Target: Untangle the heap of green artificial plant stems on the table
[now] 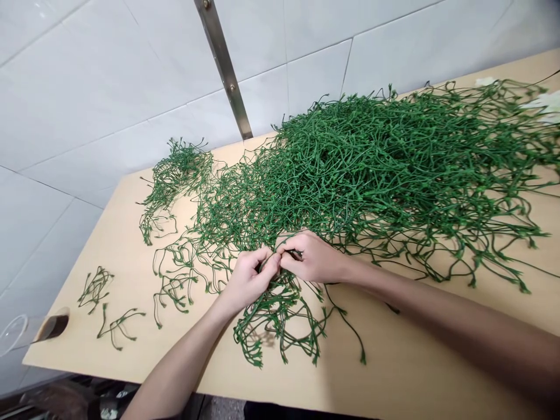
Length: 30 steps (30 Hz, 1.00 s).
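Thin green plastic stems with small forked tips lie in a large tangled pile (363, 157) across the table. At the pile's near edge, my left hand (254, 274) is closed, thumb and fingers pinched on a green stem. My right hand (306, 256) is pinched too, its fingertips touching those of my left; a green stem runs over its fingers. The exact spot where the fingertips meet is partly hidden. Below both hands hangs or lies a loose cluster of stems (280, 321) on the wooden tabletop (175, 356).
Smaller stem clumps lie at the back left (179, 169) and front left (96, 289). A clear cup (15, 333) is by a dark hole (55, 326) at the left corner. Behind stands a tiled wall (109, 76) with a metal strip (227, 76). White pieces (546, 105) lie far right.
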{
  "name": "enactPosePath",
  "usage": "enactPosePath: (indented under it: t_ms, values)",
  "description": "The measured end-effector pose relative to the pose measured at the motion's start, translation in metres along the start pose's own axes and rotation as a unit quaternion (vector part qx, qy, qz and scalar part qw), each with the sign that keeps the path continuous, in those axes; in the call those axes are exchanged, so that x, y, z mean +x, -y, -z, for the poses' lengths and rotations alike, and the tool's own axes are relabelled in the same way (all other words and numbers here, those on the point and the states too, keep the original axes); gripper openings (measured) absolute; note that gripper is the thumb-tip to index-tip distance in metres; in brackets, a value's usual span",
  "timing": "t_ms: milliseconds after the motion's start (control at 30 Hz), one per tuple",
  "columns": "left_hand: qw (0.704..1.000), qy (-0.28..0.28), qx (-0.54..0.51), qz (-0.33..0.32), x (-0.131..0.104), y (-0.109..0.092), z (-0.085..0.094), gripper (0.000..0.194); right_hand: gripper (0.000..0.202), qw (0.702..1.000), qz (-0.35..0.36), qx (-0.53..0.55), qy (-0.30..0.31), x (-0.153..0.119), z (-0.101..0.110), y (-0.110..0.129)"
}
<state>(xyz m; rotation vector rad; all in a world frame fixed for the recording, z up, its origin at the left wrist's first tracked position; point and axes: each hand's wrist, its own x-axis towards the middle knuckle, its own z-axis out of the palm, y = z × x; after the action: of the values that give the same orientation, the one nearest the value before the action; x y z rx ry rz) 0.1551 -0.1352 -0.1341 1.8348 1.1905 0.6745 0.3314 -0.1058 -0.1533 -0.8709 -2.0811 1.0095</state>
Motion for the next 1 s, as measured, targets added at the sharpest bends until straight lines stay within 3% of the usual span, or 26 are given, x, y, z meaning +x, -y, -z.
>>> enactPosePath:
  t_ms: [100, 333, 467, 700, 867, 1000]
  values:
    - [1.0, -0.008, -0.018, 0.0, -0.001, 0.001, 0.001, 0.038, 0.025, 0.999, 0.008, 0.031, 0.003, 0.001, 0.003, 0.0]
    - [0.989, -0.079, -0.123, 0.035, 0.002, 0.005, 0.001, 0.045, 0.023, 0.985, -0.065, 0.159, -0.007, 0.007, 0.015, 0.008]
    - [0.986, -0.09, -0.139, 0.032, 0.003, 0.002, 0.001, 0.048, 0.022, 0.977, -0.076, 0.192, 0.048, 0.007, 0.017, 0.006]
    - [0.992, -0.057, -0.103, 0.036, 0.002, -0.002, 0.002, 0.05, 0.025, 0.963, -0.107, 0.22, 0.116, 0.008, 0.022, 0.002]
    - [0.995, -0.018, -0.101, 0.022, -0.001, -0.002, 0.002, 0.043, 0.024, 0.936, -0.156, 0.282, 0.142, 0.01, 0.025, 0.007]
    - [0.993, -0.021, -0.112, 0.02, -0.001, -0.001, 0.002, 0.045, 0.017, 0.944, -0.134, 0.263, 0.148, 0.01, 0.026, 0.007]
